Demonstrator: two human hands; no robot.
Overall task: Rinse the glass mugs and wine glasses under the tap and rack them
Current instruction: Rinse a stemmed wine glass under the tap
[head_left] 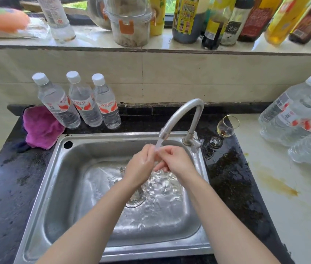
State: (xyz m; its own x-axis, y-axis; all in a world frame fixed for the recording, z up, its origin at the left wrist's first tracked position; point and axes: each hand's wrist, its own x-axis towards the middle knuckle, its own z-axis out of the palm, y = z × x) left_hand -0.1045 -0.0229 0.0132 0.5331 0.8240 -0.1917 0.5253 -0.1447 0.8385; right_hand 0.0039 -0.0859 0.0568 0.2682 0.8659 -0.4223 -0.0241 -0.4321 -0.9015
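Water runs from the curved steel tap [181,115] into the steel sink [55,180]. My left hand [141,162] and my right hand [177,159] meet directly under the stream, fingers loosely bent and touching each other, with no glass between them. A small wine glass [227,126] with a little amber liquid in its bowl stands on the dark counter just right of the tap, its foot [216,141] beside the tap base. No mug or rack is in view.
Three water bottles [83,103] and a magenta cloth [40,126] sit behind the sink's left corner. More water bottles [293,119] lie on the stained white counter at right. Sauce bottles and jars [217,21] line the windowsill above.
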